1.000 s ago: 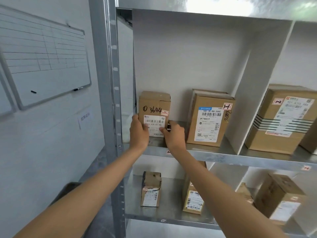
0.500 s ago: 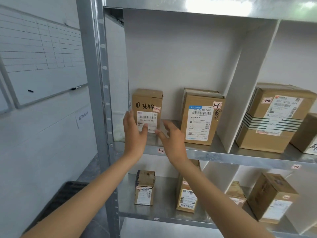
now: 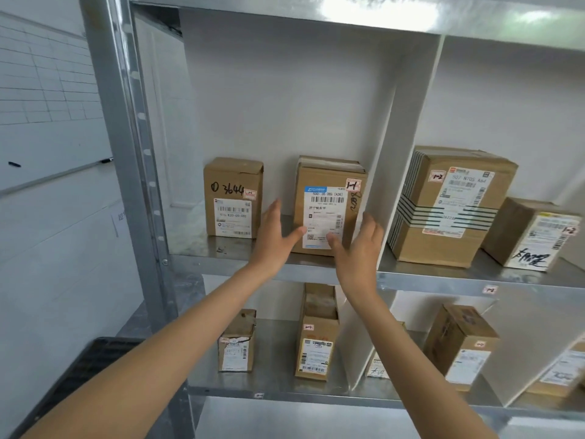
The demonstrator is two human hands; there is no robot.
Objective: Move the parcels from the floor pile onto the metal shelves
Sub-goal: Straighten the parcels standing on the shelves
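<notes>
The metal shelving unit (image 3: 316, 274) is carrying cardboard parcels in white-walled bays. In the upper left bay, the parcel marked 3644 (image 3: 233, 198) and the blue-labelled parcel (image 3: 327, 205) are standing upright, apart. The left hand (image 3: 274, 237) and right hand (image 3: 359, 248) are flanking the latter, fingers spread wide, holding nothing.

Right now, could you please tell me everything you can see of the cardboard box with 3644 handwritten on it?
The cardboard box is small, brown and taller than wide, standing upright at the left end of the upper metal shelf. Black handwriting across its front reads 3644, above a white barcode label and beside a small red-edged sticker. Its top flaps are closed, slightly creased. Nothing touches it but the shelf; the left hand, fingers straight, hovers to its right.
</notes>
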